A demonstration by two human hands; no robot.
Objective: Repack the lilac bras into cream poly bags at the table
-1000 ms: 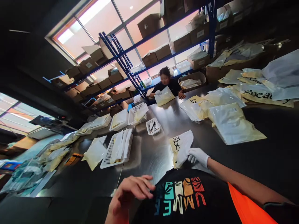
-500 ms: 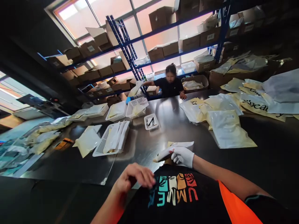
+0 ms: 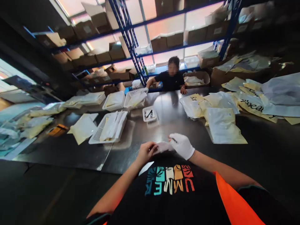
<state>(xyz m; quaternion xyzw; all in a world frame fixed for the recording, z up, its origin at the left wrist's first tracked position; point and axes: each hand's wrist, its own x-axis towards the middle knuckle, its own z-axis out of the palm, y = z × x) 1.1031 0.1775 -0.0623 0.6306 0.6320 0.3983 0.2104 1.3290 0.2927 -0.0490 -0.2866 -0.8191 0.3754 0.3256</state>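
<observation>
My right hand (image 3: 181,145), in a white glove, and my bare left hand (image 3: 145,151) meet just in front of my chest over the dark metal table (image 3: 152,137). Both are closed on a pale plastic bag (image 3: 163,147) held between them; only a small strip of it shows. My black printed shirt hides the near table edge below the hands.
A small white basket (image 3: 149,113) with dark tools sits beyond my hands. A larger white basket (image 3: 108,127) of packets lies to the left. Yellow and clear bags (image 3: 221,125) pile up on the right. A person (image 3: 172,79) sits across the table before blue shelves (image 3: 131,37) of boxes.
My left hand came up from beside my body to grip the bag. My right hand drew the bag off the table toward my chest. The person opposite lowered an outstretched arm.
</observation>
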